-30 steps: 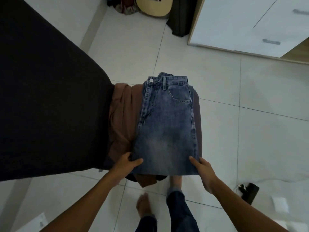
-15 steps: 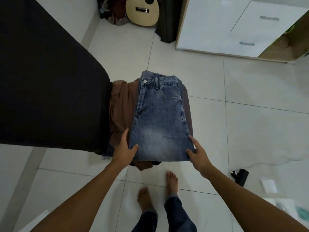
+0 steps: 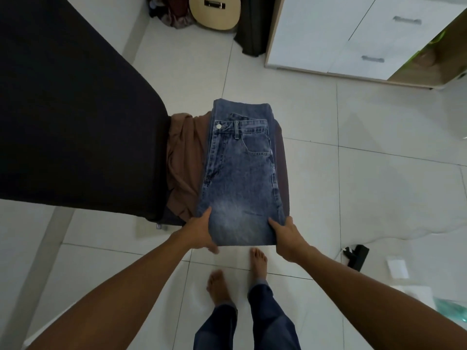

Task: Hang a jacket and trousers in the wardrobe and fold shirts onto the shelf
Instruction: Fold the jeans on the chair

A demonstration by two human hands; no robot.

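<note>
A pair of folded blue jeans point(image 3: 241, 178) lies flat on a pile of clothes, waistband at the far end. My left hand point(image 3: 199, 233) grips the near left corner of the jeans, thumb on top and fingers underneath. My right hand point(image 3: 286, 234) grips the near right corner the same way. A brown garment point(image 3: 183, 162) lies bunched under the jeans to the left, and a dark garment point(image 3: 283, 157) shows along their right side. The near end of the jeans hangs past the pile, over my feet.
A large black surface point(image 3: 70, 117) fills the left side. A white drawer unit point(image 3: 353, 34) stands at the far right, a guitar point(image 3: 214, 11) and dark cloth lean at the back. A black object point(image 3: 356, 256) and papers lie on the tiled floor to the right.
The jeans have slid toward me on the pile, and a folded layer now shows beyond the waistband. Both hands have closed tighter on the near corners. The view tilted up slightly.
</note>
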